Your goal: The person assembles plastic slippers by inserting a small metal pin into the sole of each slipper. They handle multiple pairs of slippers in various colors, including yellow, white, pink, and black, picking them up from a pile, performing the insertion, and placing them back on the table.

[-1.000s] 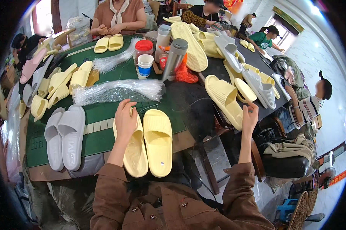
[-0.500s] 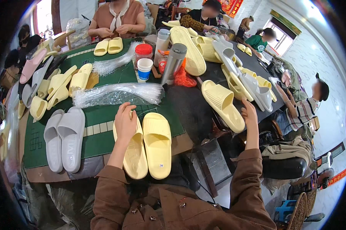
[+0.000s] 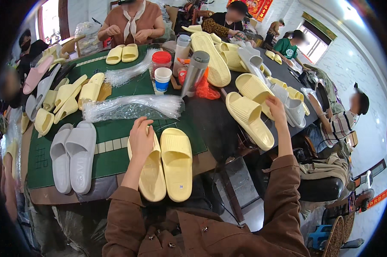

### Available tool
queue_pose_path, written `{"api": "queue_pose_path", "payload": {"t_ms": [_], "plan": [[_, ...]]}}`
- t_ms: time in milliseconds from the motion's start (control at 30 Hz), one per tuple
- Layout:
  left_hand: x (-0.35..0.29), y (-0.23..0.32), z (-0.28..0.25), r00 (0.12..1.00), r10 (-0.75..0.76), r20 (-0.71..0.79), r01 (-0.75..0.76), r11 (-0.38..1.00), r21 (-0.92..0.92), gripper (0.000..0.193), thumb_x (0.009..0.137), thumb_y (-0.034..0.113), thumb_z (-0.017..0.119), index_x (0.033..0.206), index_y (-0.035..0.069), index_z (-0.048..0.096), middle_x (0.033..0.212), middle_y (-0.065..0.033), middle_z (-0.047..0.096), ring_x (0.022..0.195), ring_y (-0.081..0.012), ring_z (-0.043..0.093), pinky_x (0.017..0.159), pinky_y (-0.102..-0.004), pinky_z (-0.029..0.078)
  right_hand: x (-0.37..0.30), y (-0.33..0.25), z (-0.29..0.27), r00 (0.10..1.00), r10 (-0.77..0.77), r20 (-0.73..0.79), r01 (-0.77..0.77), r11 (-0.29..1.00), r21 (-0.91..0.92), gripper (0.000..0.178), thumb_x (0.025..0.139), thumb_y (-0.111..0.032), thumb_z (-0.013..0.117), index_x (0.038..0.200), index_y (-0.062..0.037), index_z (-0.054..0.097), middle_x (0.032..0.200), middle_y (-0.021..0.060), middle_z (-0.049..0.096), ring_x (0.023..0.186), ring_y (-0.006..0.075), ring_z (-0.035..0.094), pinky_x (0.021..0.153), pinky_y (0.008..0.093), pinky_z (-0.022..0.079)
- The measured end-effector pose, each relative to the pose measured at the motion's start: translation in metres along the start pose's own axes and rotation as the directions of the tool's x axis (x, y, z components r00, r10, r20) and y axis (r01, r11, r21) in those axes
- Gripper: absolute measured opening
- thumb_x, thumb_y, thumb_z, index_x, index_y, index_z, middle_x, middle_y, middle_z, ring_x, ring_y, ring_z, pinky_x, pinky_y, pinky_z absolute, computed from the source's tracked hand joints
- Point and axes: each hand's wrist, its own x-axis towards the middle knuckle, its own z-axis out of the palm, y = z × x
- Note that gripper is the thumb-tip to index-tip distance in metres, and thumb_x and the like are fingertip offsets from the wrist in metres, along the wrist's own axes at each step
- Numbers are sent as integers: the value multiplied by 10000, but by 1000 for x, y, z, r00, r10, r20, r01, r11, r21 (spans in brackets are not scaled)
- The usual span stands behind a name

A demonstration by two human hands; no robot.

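My left hand [image 3: 141,139] is closed over the strap end of a pale yellow slide slipper [image 3: 153,182], hiding most of its front. Right beside that one lies a matching yellow slipper [image 3: 177,167] with a small round label on its heel. On the right, my right hand [image 3: 276,110] grips another yellow slipper [image 3: 251,88] by its edge, fingers and thumb closed on it. That slipper is tilted, partly behind a further yellow slipper [image 3: 253,124] at the table's near edge.
Two grey slippers [image 3: 78,158] lie at left on the green mat [image 3: 108,169]. Behind my left hand is a bundle of clear plastic ties [image 3: 133,107]. A paper cup [image 3: 162,79], a red-lidded jar [image 3: 161,60] and a steel tumbler [image 3: 195,73] stand mid-table. Several people sit around.
My right hand has moved a little up and left and taken hold of a yellow slipper, which now shows raised behind the near one. My left hand stays on its slipper.
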Motion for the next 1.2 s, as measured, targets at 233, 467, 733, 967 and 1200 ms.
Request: {"api": "queue_pose_path", "payload": {"t_ms": [233,467,733,967,1200], "plan": [[-1,-1,1,1000,-22,13,22,1000,7,172,849,99,607,1002,43,662,1178,-120,598,1059,-319,581,899,-401,456,4,30,21,934,-301,194,358,782,-510,336,800,-103,645,1135,-89,650,1141,127,647,1077,320,601,886,388,480],[-1,0,-4,1000,-26,10,26,1000,14,168,847,96,607,997,40,660,1161,-123,605,1045,-328,584,889,-401,460,-8,-1,35,912,-326,251,400,560,-726,244,853,-91,548,1057,-139,673,1079,78,618,969,326,612,784,436,487],[-1,3,1,1000,-23,17,23,1000,4,166,850,98,605,995,38,658,1153,-126,607,1036,-329,587,882,-408,463,-14,-4,22,837,-516,180,508,613,-605,139,821,-95,599,948,-78,652,932,115,633,851,333,632,713,417,478],[-1,2,1,999,-33,20,34,999,-3,168,848,101,602,992,35,659,1157,-119,605,1050,-321,582,897,-406,455,-25,-27,6,912,-362,193,407,734,-544,179,834,-191,645,869,-15,642,824,123,654,746,293,620,672,378,465],[4,10,-8,995,72,-65,-79,991,-107,184,857,8,557,1009,28,659,1142,-117,606,1003,-314,597,840,-376,479,-35,-40,13,925,-231,302,322,899,-297,216,869,-170,595,1003,-8,642,943,104,666,820,199,608,728,331,467]]}}
